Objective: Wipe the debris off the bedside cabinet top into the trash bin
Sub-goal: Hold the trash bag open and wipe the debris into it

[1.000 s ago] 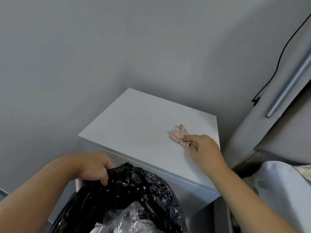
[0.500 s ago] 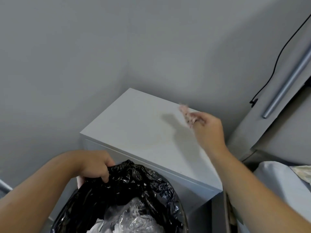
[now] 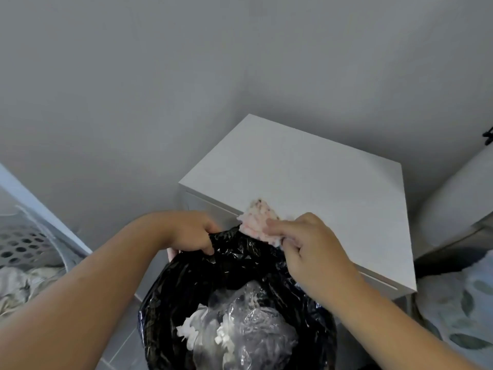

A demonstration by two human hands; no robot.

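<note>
The white bedside cabinet top (image 3: 306, 172) stands in the corner and looks bare of debris. Against its front edge is the trash bin (image 3: 186, 289), lined with a black bag that holds clear plastic and white scraps. My left hand (image 3: 194, 233) grips the bag's rim at the far side of the bin, next to the cabinet front. My right hand (image 3: 309, 247) presses a pink, crumpled cloth (image 3: 258, 222) at the cabinet's front edge, right above the bin's rim.
Grey walls close in behind and to the left of the cabinet. A white perforated laundry basket (image 3: 24, 244) with cloth in it sits at the left. Bedding with a leaf print (image 3: 464, 303) lies at the right. A black cable clip (image 3: 488, 136) shows at the right edge.
My right hand lifted the cloth toward the cabinet's back, then swept it forward to the front edge over the bin. My left hand kept its hold on the bag. The view shifted left.
</note>
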